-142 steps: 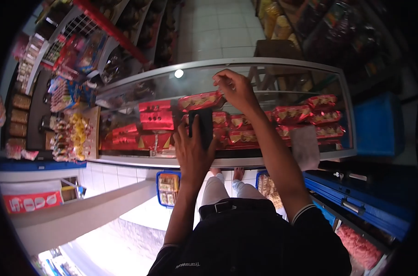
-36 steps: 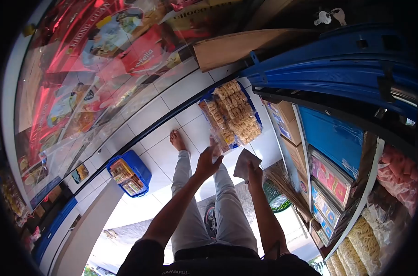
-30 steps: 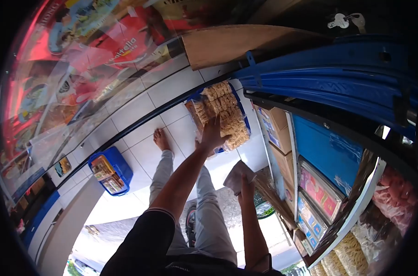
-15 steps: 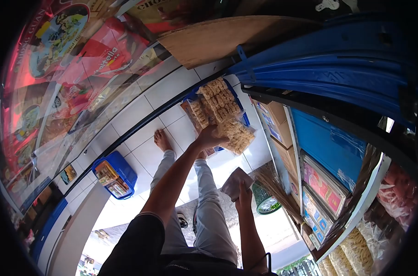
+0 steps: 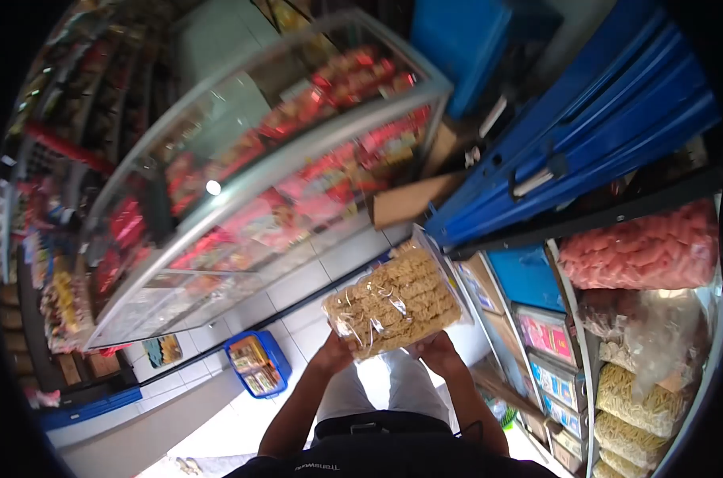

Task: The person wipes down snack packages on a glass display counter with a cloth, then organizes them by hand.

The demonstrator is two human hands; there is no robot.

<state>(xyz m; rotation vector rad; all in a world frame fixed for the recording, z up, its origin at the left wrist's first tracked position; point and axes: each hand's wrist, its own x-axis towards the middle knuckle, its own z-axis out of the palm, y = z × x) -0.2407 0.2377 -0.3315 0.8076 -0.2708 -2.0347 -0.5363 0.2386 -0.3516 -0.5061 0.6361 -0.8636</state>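
Note:
In front of my body I hold up a clear plastic pack of tan, curly dried noodles (image 5: 397, 299). My left hand (image 5: 338, 352) grips its lower left corner. At the lower right edge my right hand (image 5: 439, 354) is closed on the same pack. Its shiny wrapping catches the light. Fingers under the pack are partly hidden, and the pack covers most of the floor behind it.
A glass display case (image 5: 242, 203) with red packets stands ahead on the left. On the tiled floor sits a blue basket (image 5: 258, 365) of small packs. Blue folding metal doors (image 5: 584, 127) are at upper right. Shelves at right hold bagged pink snacks (image 5: 640, 248) and yellow noodles (image 5: 640, 398).
The noodle pack has come up from the floor crate towards me, and my right hand has joined my left on it. The greyish packet my right hand held no longer shows. My view has tilted up.

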